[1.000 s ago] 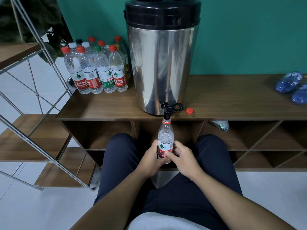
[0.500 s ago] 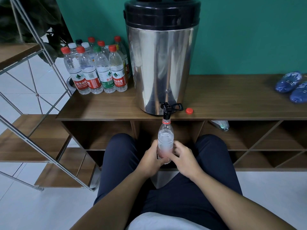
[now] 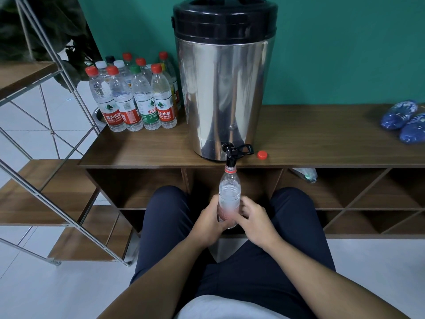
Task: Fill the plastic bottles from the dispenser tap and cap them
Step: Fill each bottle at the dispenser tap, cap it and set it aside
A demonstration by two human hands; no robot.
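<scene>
Both hands are gripping the uncapped bottle (image 3: 229,199) upright under the tap (image 3: 230,155) at the shelf's (image 3: 322,143) front edge: left hand (image 3: 208,221), right hand (image 3: 256,218). Its red cap (image 3: 262,154) is lying beside the dispenser (image 3: 224,88).

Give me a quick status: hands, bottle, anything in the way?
Left hand and right hand both grip the bottle. Bottle uncapped, mouth under the tap. Red cap loose on the shelf top. Nothing blocking.

Silver dispenser (image 3: 224,93) with black lid (image 3: 224,17); red cap (image 3: 262,154).
</scene>
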